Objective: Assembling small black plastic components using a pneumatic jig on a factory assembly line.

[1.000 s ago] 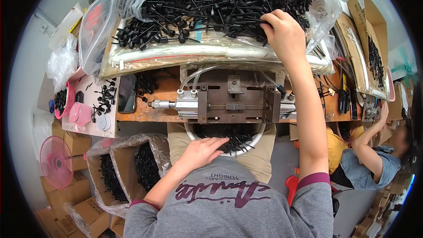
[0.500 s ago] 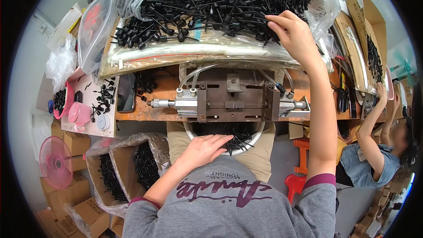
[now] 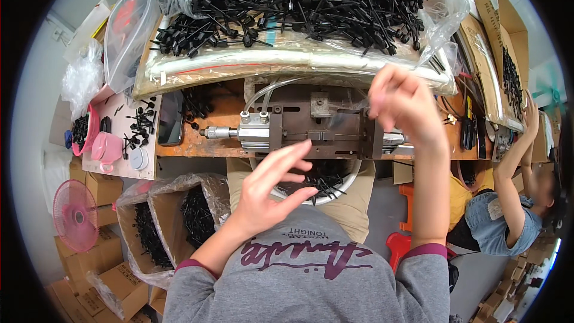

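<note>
My left hand (image 3: 263,194) is open, fingers apart. It hovers over the left side of a white-rimmed bowl (image 3: 350,188) on my lap, which holds thin black stemmed plastic parts (image 3: 326,182). Its fingertips reach up to the front of a brown metal clamping fixture (image 3: 293,151) at the bench edge; I see nothing in its grasp. My right hand (image 3: 397,104), smeared by motion, hangs above the fixture's right end. Its fingers are curled in a pinch, with a faint blurred streak beside them; what they hold cannot be made out.
A large heap of black stemmed parts (image 3: 311,9) lies behind the fixture on a plastic-covered board (image 3: 239,69). Air hoses (image 3: 261,97) loop over the fixture. Left are a phone (image 3: 171,124), a pink cup (image 3: 107,154) and lined cartons (image 3: 170,203). A co-worker (image 3: 499,215) works at right.
My right hand has left the heap and come nearer, above the fixture's right end. My left hand has risen from the bowl and its fingers have spread.
</note>
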Motion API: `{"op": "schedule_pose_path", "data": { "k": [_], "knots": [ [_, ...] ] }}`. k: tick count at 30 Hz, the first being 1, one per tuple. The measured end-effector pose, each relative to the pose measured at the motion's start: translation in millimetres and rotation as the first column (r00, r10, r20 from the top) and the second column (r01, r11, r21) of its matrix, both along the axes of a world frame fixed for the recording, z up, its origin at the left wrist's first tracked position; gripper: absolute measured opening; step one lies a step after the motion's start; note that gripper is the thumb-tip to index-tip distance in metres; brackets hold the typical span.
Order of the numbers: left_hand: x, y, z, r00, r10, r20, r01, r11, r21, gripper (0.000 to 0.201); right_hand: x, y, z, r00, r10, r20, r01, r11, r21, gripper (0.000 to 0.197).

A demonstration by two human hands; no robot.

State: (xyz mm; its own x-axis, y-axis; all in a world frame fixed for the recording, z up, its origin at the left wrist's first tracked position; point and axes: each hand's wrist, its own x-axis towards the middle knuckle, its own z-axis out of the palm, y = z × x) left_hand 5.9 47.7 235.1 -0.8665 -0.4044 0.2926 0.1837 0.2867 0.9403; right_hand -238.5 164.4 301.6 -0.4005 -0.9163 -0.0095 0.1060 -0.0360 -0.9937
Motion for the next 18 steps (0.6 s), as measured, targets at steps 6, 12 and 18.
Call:
{"op": "schedule_pose_path", "data": {
  "k": [6,12,18],
  "knots": [
    [-3,-3,11,0.985,-0.130,-0.115,0.095,0.959,-0.266,0.039,51,11,-33,0.924,0.081,0.373,-0.097,0.995,0.024,0.012],
    [-2,2,5,0.981,-0.121,-0.150,0.069,0.947,-0.313,0.030,66,21,-41,0.928,-0.043,0.371,0.052,0.998,-0.017,0.020],
    [-3,0,6,0.980,-0.153,-0.125,0.089,0.906,-0.415,0.033,76,23,-45,0.952,-0.124,0.278,0.135,0.991,-0.021,0.022]
  ]
}}
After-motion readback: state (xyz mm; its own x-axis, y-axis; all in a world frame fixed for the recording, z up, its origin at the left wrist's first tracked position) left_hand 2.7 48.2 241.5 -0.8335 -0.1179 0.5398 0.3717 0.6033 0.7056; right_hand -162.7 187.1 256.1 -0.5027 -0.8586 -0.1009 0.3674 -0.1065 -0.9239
